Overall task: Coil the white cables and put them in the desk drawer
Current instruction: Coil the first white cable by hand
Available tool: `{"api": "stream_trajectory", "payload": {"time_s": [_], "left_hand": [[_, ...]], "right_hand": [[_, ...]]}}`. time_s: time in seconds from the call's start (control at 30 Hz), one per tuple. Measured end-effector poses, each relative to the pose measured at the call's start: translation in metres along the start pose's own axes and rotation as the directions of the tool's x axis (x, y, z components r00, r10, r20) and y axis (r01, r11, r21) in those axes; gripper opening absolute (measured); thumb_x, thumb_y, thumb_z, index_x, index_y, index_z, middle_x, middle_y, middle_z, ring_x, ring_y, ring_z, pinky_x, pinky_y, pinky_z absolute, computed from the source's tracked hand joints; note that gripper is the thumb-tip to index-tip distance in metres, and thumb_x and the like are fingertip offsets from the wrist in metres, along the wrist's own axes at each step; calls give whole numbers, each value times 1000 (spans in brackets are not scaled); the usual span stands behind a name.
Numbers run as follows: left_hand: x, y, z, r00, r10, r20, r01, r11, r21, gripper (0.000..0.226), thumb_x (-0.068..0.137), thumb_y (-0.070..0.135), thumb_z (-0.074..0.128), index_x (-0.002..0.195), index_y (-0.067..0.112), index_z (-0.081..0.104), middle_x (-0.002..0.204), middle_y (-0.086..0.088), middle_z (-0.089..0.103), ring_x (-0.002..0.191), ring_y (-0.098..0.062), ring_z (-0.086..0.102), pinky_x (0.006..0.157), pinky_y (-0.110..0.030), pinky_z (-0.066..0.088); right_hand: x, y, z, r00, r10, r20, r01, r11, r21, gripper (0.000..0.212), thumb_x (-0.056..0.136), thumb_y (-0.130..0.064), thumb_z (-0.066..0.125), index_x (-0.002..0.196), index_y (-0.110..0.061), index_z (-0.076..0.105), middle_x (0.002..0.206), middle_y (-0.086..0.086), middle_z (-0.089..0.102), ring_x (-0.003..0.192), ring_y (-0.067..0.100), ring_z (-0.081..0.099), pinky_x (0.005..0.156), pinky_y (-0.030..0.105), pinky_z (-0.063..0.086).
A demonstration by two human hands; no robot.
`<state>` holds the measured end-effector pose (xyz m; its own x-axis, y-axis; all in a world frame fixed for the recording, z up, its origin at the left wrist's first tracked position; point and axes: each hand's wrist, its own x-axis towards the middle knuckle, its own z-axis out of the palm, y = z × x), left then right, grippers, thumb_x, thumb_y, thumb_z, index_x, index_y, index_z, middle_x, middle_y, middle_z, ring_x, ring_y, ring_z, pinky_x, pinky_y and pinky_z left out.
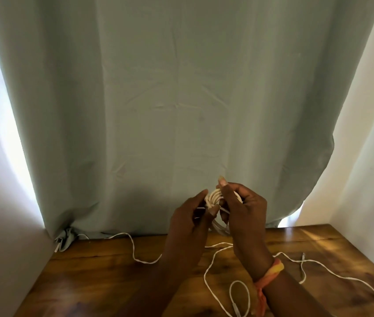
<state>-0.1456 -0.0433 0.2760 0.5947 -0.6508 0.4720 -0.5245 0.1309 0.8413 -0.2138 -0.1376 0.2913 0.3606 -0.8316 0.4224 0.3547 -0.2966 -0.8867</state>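
A small coil of white cable point(213, 197) was held raised above the wooden desk point(103, 282), in front of a pale green curtain point(158, 99). The left hand point(188, 227) was closed around the near side of the coil, the thumb pressed on the turns; the right hand point(245, 216) was clenched on the far side, fingers pinched over the top of the wraps. Both grips were therefore judged to be grasping the same coil. Several tight turns were counted as formed, with a looser loop hanging below between the hands. Whether an end had been tucked in could not be told. A second white cable point(135, 250) was seen lying loose along the back of the desk, running from the curtain's foot toward the left wrist. A third loose run point(332, 273) was spread over the right part of the desk, crossing itself, with a small loop near the front edge beside the orange wristband point(270, 273). Which of these lengths fed the coil could not be settled. No drawer was in view. Progress was judged early to middling: one coil partly wound, the remaining cable uncoiled, and nothing stowed as yet. Left to do: finishing the wrap, coiling the loose lengths, and placing all in the drawer.
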Motion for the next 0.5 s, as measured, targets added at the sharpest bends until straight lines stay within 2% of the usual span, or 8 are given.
{"api": "stream_trajectory", "payload": {"time_s": [0.07, 0.17, 0.2, 0.27, 0.37, 0.43, 0.5], "left_hand": [[2, -6, -1, 999, -41, 23, 42, 998, -53, 27, 89, 24, 66, 105, 46, 62, 90, 33, 70, 89, 5, 68, 75, -11, 53], [-3, -24, 4, 989, -147, 19, 148, 977, -156, 41, 80, 24, 76, 120, 23, 69, 106, 11, 75, 97, -5, 71, 87, -28, 58], [-8, -33, 7, 983, -181, 11, 180, 967, -179, 45, 79, 22, 78, 122, 18, 69, 107, 8, 75, 97, -6, 71, 88, -30, 58], [-21, -52, 14, 974, -226, 2, 223, 958, -181, 43, 78, 16, 79, 119, 18, 70, 101, 12, 76, 95, -3, 71, 84, -23, 58], [-45, -82, 25, 942, -335, 16, 332, 923, -195, 39, 78, 8, 79, 114, 21, 71, 95, 19, 74, 92, 0, 71, 77, -17, 57], [-63, -105, 33, 904, -425, 41, 424, 881, -212, 41, 78, 6, 79, 114, 22, 70, 99, 14, 75, 91, -3, 71, 75, -18, 57], [-82, -123, 43, 872, -483, 77, 489, 851, -193, 45, 80, 7, 78, 121, 19, 66, 108, 10, 71, 89, 2, 67, 71, -11, 54]], "right_hand": [[-1, 7, -4, 999, 40, -16, -40, 999, 7, 31, 87, -43, 64, 80, -16, 78, 73, 8, 73, 67, 25, 68, 57, 28, 52], [-6, 19, -13, 994, 112, 16, -112, 993, 22, 29, 90, -39, 62, 78, -17, 77, 75, 7, 74, 72, 26, 71, 62, 31, 55], [-8, 26, -18, 986, 160, 50, -161, 987, 23, 28, 92, -35, 62, 80, -15, 77, 76, 9, 74, 70, 23, 71, 59, 28, 54], [-15, 45, -29, 954, 265, 137, -269, 963, 11, 24, 93, -29, 63, 84, -12, 77, 79, 13, 75, 69, 22, 71, 57, 26, 53], [-32, 84, -50, 861, 437, 261, -446, 895, -27, 13, 91, -18, 66, 95, -16, 78, 95, 18, 75, 87, 31, 71, 76, 37, 54], [-48, 107, -66, 780, 534, 326, -536, 839, -90, 20, 91, -9, 65, 108, -14, 74, 104, 17, 74, 91, 27, 71, 74, 33, 57], [-67, 127, -84, 689, 612, 388, -601, 782, -165, 29, 90, -7, 66, 118, -13, 69, 109, 13, 74, 94, 23, 72, 70, 28, 58]]}}
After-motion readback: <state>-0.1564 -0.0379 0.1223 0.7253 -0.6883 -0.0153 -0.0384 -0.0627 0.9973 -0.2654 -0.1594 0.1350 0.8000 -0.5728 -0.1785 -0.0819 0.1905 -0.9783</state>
